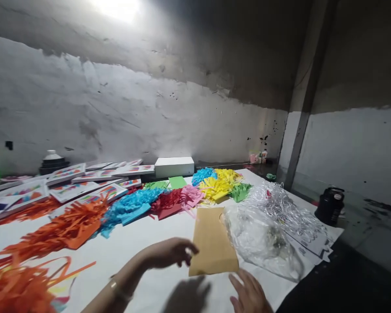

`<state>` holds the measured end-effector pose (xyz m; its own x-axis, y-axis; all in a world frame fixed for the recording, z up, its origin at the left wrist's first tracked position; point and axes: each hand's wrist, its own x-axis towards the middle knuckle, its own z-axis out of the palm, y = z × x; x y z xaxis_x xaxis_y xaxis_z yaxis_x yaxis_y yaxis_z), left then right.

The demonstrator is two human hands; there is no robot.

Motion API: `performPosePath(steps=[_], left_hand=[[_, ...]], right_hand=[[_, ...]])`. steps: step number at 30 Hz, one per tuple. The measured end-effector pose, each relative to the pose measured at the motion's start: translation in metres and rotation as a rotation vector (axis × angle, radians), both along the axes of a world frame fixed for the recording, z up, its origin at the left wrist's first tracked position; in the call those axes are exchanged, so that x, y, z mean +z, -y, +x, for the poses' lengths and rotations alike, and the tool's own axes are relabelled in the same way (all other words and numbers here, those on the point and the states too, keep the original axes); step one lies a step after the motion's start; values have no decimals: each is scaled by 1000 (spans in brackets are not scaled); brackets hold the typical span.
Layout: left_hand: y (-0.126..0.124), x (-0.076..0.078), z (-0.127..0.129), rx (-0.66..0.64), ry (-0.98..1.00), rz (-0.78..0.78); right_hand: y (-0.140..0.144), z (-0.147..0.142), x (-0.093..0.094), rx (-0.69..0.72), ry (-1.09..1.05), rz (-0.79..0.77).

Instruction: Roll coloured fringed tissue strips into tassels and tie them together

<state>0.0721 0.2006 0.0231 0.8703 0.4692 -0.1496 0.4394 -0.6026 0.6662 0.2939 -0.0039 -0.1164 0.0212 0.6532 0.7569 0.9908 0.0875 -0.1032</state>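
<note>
Partly cropped right hand (249, 295) open, left hand (169, 253) loosely touching brown envelope (213, 243), blurred.

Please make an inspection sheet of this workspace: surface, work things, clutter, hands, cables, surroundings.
Surface: white sheet-covered table, mostly covered with paper.
Work things: flat brown paper envelope lying near the front edge.
Clutter: orange cut paper strips; blue paper strips; red paper strips; yellow paper strips; clear crinkled plastic bag; white rectangular box; printed colourful cards.
Hands: left hand, fingers at the envelope's left edge, contact unclear; right hand open, just below the envelope.
Cables: nothing seen.
Surroundings: stained white wall; dark jar at right.
</note>
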Motion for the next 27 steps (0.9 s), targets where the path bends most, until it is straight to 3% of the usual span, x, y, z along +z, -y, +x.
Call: performPosePath(steps=[3, 6, 9, 12, 14, 16, 20, 24, 27], left_hand=[[-30, -9, 88, 139, 96, 109], [-46, -31, 154, 226, 152, 156], [-51, -51, 185, 301, 196, 112], [-58, -55, 187, 384, 278, 4], [-67, -43, 176, 452, 365, -97], [-76, -19, 154, 529, 494, -198], [-80, 55, 73, 652, 858, -327], [-48, 132, -30, 701, 1167, -381], [-8, 162, -100, 784, 1324, -368]], right_hand=[[-35, 63, -14, -126, 228, 5], [-59, 110, -36, -208, 249, 69], [-68, 138, -58, -184, 239, 64], [-69, 149, -76, -146, 257, 43], [-69, 152, -82, -155, 271, 44], [-71, 152, -84, -161, 289, 50], [-70, 150, -79, -171, 274, 64], [-57, 148, -59, -194, 266, 97], [-46, 130, -30, -251, 179, 227]])
